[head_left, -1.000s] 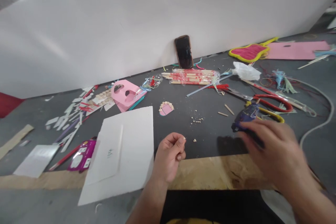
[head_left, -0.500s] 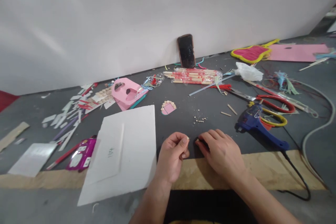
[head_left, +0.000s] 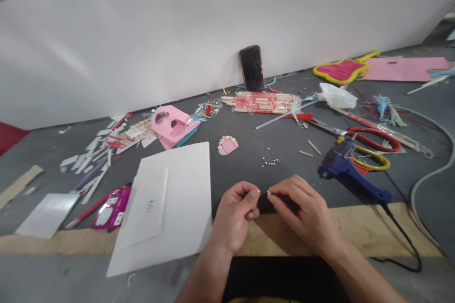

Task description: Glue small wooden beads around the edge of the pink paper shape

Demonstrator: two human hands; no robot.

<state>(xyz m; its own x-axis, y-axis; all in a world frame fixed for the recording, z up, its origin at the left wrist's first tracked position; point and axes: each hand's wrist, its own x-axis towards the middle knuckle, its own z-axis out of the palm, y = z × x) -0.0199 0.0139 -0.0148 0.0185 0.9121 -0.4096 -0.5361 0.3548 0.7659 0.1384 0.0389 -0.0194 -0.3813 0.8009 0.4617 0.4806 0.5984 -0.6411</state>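
My left hand [head_left: 236,215] is closed, thumb against forefinger, with a tiny pale bit at the fingertips too small to name exactly. Facing it, my right hand [head_left: 305,213] pinches a small pale wooden-looking piece [head_left: 268,192] between thumb and forefinger. The fingertips of both hands are close together but apart, above the table's near edge. Just beyond them lie several small pale pieces [head_left: 270,162] on the dark table. Farther off is a small pink arched panel [head_left: 228,147] with pale pieces along its curved edge.
On the right lie a blue glue gun [head_left: 351,170] with its cord and red-handled scissors [head_left: 373,139]. White boards [head_left: 188,199] lie left of my hands. A phone [head_left: 252,68] leans on the wall behind packaged sticks [head_left: 263,102]. A pink cutout [head_left: 172,123] lies back left.
My right hand has lifted and turned slightly, bringing its pinched piece into clearer view. My left fingertips have shifted slightly right, closer to it. Things on the table stay put.
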